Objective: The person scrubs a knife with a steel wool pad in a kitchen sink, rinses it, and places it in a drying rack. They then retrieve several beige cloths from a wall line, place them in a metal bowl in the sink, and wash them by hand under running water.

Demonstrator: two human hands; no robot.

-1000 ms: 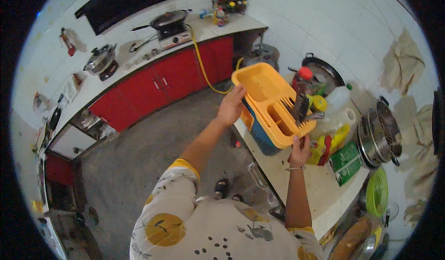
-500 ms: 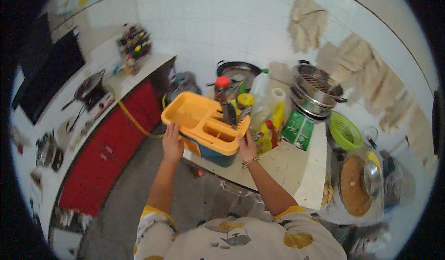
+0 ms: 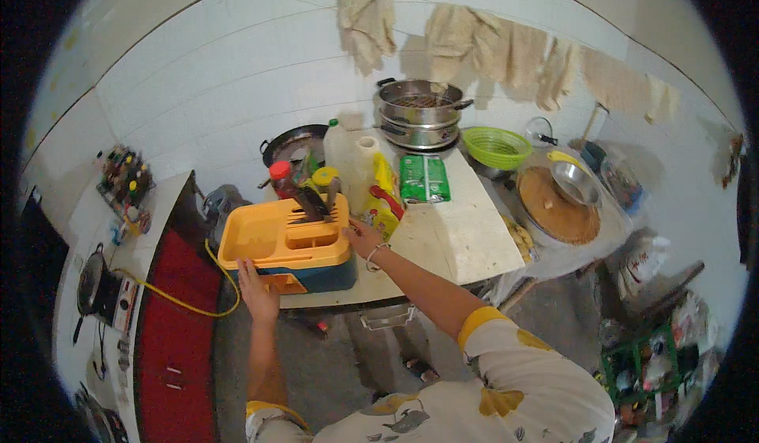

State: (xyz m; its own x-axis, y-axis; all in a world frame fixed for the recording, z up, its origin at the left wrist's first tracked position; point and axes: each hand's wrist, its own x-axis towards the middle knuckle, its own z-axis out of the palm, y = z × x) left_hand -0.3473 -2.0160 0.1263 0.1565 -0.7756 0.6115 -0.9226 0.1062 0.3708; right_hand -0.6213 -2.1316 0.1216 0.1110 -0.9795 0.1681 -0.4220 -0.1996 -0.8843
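Observation:
A plastic kitchen storage box (image 3: pixel 316 276) with a dark blue body and an orange top stands at the left end of the table. My left hand (image 3: pixel 258 294) presses its front left corner, fingers pointing up along the side. At the right side of the orange rim, my right hand (image 3: pixel 364 239) grips the box; some of its fingertips are hidden. Dark-handled utensils (image 3: pixel 310 204), perhaps knives, stick up from the slotted part of the top. Just behind are a red-capped jar (image 3: pixel 281 171) and a yellow-lidded jar (image 3: pixel 325 177).
The table (image 3: pixel 474 241) also bears a green packet (image 3: pixel 424 179), a yellow bag (image 3: pixel 384 206), a clear bottle (image 3: pixel 338 149), a steel steamer (image 3: pixel 420 115) and a green basket (image 3: pixel 496 149). A red-fronted counter (image 3: pixel 175 324) stands left; a yellow hose (image 3: pixel 170 294) hangs from it.
My view has swung to the right, so the box and table appear farther left. Both hands stay at the box's sides, and my right arm reaches farther across to the left.

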